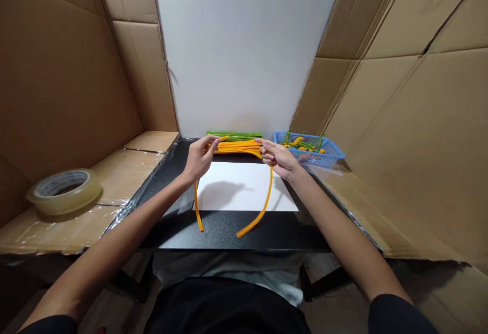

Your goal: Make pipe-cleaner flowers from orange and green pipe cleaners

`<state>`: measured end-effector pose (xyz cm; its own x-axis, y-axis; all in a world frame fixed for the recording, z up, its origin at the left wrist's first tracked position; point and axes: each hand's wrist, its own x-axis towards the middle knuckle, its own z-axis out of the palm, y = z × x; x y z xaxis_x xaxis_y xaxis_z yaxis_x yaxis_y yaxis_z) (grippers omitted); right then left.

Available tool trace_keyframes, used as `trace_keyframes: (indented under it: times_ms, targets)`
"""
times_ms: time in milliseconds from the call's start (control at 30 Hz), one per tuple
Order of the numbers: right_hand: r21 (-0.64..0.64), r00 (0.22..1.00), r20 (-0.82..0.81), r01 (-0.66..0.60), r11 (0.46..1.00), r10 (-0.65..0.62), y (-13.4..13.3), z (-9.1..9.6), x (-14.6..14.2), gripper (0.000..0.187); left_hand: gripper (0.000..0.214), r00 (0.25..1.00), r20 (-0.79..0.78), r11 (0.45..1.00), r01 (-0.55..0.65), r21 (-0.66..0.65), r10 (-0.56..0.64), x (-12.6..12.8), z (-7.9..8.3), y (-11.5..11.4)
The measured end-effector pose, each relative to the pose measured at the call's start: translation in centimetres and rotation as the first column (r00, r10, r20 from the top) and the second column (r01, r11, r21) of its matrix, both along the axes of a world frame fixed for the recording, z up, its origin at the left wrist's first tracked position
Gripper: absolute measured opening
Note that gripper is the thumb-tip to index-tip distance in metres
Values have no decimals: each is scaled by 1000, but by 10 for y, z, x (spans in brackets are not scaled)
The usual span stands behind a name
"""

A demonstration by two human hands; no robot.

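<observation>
My left hand is closed in a pinch on an orange pipe cleaner. A short tip pokes out past the fingertips, and a longer strand hangs below the wrist towards the black table. Opposite it, my right hand is closed on another orange length of pipe cleaner, which curves down and to the left. Behind and between the hands lies a bundle of orange pipe cleaners, partly covered by my fingers. A bundle of green pipe cleaners lies just beyond it.
A white sheet lies on the black table under my hands. At the back right stands a blue basket holding green and orange pieces. A roll of clear tape rests on cardboard at left. Cardboard walls flank both sides.
</observation>
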<state>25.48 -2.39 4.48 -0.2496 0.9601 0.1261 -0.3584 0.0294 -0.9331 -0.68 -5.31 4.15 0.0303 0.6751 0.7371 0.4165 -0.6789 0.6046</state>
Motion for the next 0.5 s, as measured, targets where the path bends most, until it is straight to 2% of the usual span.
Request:
trace_keyframes:
  times_ms: [167, 300, 500]
  targets:
    - [70, 996, 74, 51, 996, -56, -14, -19, -36, 44, 32, 991, 13, 989, 131, -71, -130, 21, -8, -15]
    - [190, 981, 193, -55, 980, 18, -31, -30, -63, 46, 28, 984, 15, 979, 175, -108, -175, 33, -14, -25]
    - [386, 941, 316, -11, 922, -121, -36, -36, -66, 48, 27, 985, 69, 972, 167, -165, -158, 34, -19, -24]
